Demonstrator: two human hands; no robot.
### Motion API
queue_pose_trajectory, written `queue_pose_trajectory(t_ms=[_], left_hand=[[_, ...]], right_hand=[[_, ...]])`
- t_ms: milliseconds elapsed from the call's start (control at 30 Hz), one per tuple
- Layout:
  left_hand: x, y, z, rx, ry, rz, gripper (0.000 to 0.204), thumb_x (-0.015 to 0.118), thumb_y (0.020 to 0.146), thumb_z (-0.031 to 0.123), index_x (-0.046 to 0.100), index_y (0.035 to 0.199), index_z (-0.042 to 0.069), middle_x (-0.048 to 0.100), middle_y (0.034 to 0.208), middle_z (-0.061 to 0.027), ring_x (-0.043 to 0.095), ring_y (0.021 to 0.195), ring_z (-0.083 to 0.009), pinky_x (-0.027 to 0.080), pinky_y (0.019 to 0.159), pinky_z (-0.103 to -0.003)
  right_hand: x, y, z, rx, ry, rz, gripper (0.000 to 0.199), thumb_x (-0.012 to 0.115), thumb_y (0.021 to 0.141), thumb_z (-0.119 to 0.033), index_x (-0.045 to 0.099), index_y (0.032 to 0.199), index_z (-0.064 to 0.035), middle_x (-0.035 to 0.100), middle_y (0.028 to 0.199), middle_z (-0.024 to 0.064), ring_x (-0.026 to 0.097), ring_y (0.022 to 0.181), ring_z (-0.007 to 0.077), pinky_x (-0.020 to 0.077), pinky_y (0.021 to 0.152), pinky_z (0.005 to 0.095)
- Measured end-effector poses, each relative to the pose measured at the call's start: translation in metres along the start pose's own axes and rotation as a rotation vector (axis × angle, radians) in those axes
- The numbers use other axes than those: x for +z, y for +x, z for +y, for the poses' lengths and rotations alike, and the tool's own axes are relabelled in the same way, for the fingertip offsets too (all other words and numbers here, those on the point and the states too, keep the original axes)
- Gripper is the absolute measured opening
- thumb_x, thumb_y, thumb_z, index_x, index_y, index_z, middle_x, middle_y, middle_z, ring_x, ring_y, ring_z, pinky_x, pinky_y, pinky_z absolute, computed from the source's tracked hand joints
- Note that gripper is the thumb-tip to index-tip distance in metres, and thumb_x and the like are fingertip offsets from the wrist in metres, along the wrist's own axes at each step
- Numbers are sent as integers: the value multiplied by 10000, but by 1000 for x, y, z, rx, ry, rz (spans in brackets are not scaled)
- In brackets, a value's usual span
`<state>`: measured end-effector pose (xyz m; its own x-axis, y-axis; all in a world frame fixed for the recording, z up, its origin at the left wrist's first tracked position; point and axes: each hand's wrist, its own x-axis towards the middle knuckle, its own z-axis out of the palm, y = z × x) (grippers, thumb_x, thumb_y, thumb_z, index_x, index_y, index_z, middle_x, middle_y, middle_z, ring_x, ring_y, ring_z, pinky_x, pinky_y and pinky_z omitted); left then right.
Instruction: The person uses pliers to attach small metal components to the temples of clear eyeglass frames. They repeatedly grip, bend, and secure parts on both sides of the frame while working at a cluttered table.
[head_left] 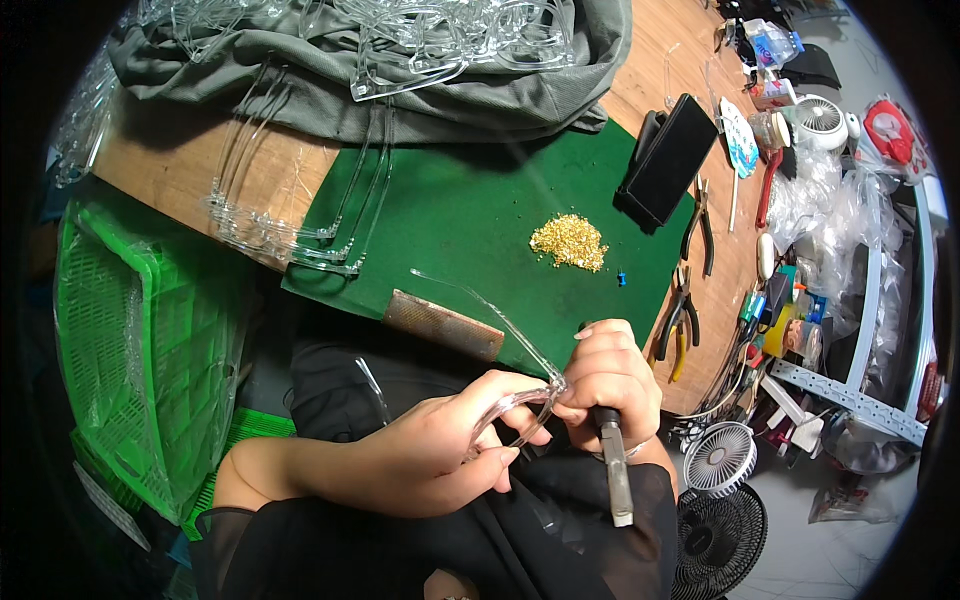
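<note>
A clear plastic eyeglass frame (517, 402) is gripped by its front in my left hand (440, 445), low over my lap. One of its temples (500, 322) reaches up and left across the green mat. My right hand (612, 385) is closed around a tool with a dark grip and a flat metal end (617, 480), which points down toward me. Its thumb and fingertips meet the frame at the hinge corner. What the tool's other end does is hidden by my fingers. A heap of tiny gold-coloured pieces (568, 242) lies on the mat ahead of my right hand.
The green mat (450, 210) covers part of the wooden table. A worn metal-faced block (443, 325) sits at its near edge. More clear frames (460, 45) lie on grey cloth and at left. A black phone (668, 165), pliers (680, 310) and a fan (720, 458) are right; green crates (150, 350) left.
</note>
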<state>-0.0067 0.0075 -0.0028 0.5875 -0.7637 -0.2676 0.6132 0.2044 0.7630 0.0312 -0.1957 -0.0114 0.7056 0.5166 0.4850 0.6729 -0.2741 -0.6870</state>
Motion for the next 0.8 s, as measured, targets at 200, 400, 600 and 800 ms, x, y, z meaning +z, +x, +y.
queue_pose_trajectory(t_ms=[200,400,600,800], left_hand=[[0,0,-2,24,-98,-19,510,446,837,-96,252,1301,-13,521,1100,-157,609,796,-152,492,738,-259],[-1,0,-2,48,-115,-42,505,440,838,-97,254,1299,-12,519,1100,-161,611,796,-157,493,741,-260],[-2,0,-1,27,-109,-45,496,438,834,-93,256,1290,-26,517,1103,-163,610,800,-160,492,742,-262],[-2,0,-4,65,-101,-44,493,443,832,-90,254,1284,-35,511,1110,-166,608,801,-160,493,743,-270]], right_hand=[[3,-2,0,28,80,50,202,749,705,-147,587,809,-86,573,732,17,557,658,194,454,678,353],[2,0,0,50,130,38,224,757,698,-152,580,814,-79,572,727,20,556,656,198,446,673,351],[1,1,1,38,133,24,217,752,699,-145,579,806,-69,570,723,26,554,654,201,440,654,344],[0,2,1,26,120,6,211,745,705,-155,581,800,-63,569,723,31,554,652,204,439,647,340]])
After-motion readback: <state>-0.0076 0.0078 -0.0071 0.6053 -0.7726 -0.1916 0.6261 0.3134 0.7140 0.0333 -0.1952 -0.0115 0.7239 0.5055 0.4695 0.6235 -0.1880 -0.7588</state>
